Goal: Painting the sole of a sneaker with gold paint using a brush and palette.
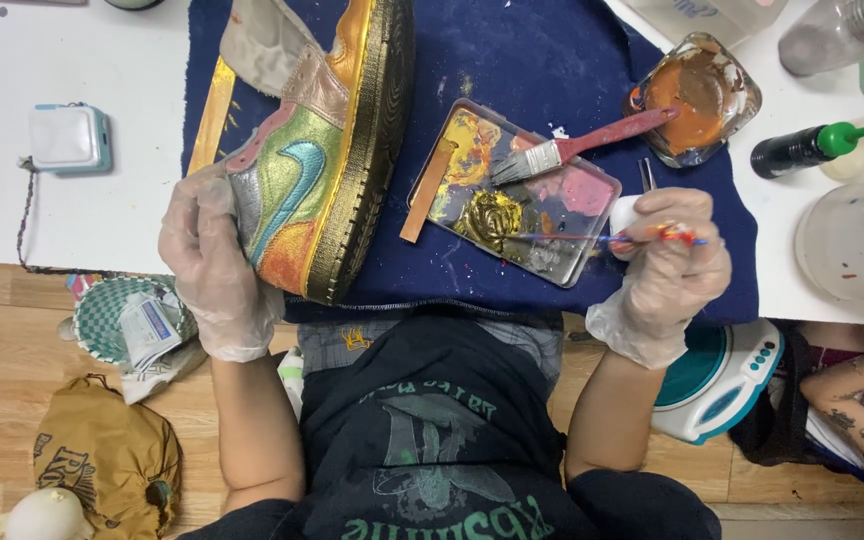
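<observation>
Nearest the camera is the person's dark printed shirt point(432, 440), with both bare forearms reaching away from it toward a dark blue cloth point(552, 60) spread on a white table point(12, 200). The left hand point(214, 270), in a thin clear glove, is curled around the heel end of a sneaker point(317, 150) painted in gold, green, turquoise and orange; the shoe lies on its side at the near left of the cloth, its gold sole turned to the right. The right hand point(667, 265), also gloved, pinches a thin paintbrush point(592, 238) between thumb and fingers, and seems to hold a small white object too, though that is hard to make out. The brush tip reaches left into a blob of gold paint on a rectangular palette tray point(577, 260), which sits just right of the shoe. A wider flat brush point(572, 148) with a reddish handle lies across the tray's far side, its handle end resting on a glass dish point(742, 95) of orange paint. Farther right stands a black squeeze bottle point(812, 145) with a green nozzle.
</observation>
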